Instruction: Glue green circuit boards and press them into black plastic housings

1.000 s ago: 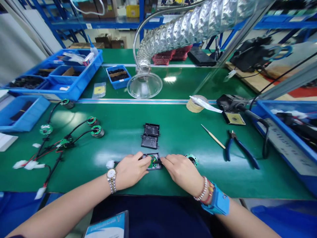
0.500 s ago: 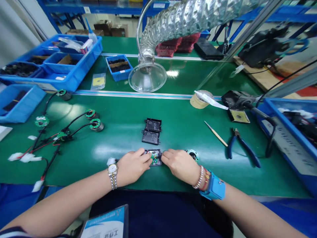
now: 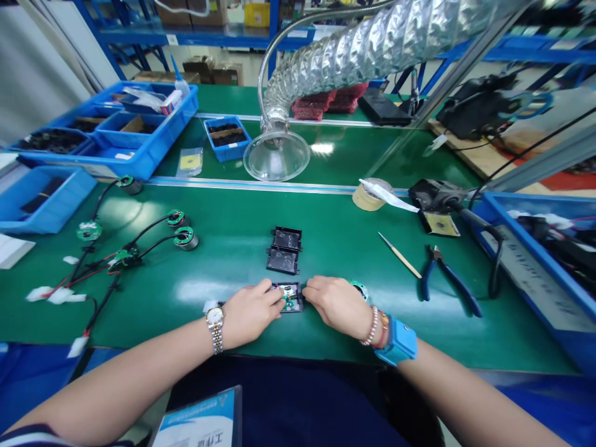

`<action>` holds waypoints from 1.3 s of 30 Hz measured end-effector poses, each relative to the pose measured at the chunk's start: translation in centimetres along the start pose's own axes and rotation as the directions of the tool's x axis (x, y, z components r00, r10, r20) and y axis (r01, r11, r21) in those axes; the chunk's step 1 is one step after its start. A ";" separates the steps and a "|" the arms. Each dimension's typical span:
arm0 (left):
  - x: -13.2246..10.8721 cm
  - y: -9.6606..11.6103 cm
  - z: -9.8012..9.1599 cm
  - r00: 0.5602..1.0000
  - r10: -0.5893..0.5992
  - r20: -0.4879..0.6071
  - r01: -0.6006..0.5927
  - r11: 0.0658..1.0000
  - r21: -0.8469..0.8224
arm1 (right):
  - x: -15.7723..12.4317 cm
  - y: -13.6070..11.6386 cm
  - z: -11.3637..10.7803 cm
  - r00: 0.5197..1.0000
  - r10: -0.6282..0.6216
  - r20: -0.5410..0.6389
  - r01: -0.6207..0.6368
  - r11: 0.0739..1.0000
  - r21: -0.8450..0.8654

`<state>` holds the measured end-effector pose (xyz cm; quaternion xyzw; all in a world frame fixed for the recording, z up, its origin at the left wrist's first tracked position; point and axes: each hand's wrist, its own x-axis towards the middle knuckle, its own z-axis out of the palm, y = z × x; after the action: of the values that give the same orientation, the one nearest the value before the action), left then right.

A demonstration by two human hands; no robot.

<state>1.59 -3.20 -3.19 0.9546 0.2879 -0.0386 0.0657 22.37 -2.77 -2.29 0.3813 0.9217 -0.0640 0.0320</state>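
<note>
My left hand [image 3: 254,312] is closed on the left side of a small black plastic case [image 3: 298,304], its fingertips over a green circuit board [image 3: 289,303] inside. At the case's right end, my right hand [image 3: 339,308] has its fingers pressed together; what they pinch is hidden. Partly covered by that hand, a round green circuit board [image 3: 360,289] shows behind it. Just beyond the case lie two joined black case pieces [image 3: 283,250], their insides facing up. A white connector [image 3: 210,305] pokes out beside my left wrist.
Wired motors with green boards [image 3: 186,238] lie at left. On the right are diagonal cutters [image 3: 436,261], a pointed tool with a light handle [image 3: 400,256], a tape roll [image 3: 370,197] and a blue bin [image 3: 535,267]. A fume extractor hood [image 3: 276,158] hangs ahead.
The whole view has shifted slightly as the head moved. Both hands stay at the case, with the right fingers a touch farther from its right edge.
</note>
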 end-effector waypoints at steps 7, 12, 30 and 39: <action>0.1 0.0 -0.4 1.000 -0.002 0.008 0.001 1.000 0.007 | 0.0 0.0 0.5 0.999 -0.029 -0.025 0.029 0.999 -0.026; 0.0 0.2 -0.5 1.000 -0.009 -0.002 0.009 1.000 0.017 | -0.4 -0.2 0.5 0.993 -0.009 -0.114 0.006 1.000 -0.028; -3.3 -1.0 -0.3 0.892 -0.450 -0.044 0.349 0.748 -0.565 | -0.2 -2.4 2.8 0.919 -0.047 -0.391 0.097 0.989 0.110; -2.4 -1.4 -0.6 0.929 -0.362 -0.073 0.296 0.848 -0.440 | 0.1 -2.5 2.9 0.935 -0.012 -0.354 0.078 0.982 0.173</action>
<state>-1.17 -3.30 -2.50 0.8540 0.4531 0.0872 0.2405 20.58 -4.90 -4.98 0.3667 0.9111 -0.0804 -0.1700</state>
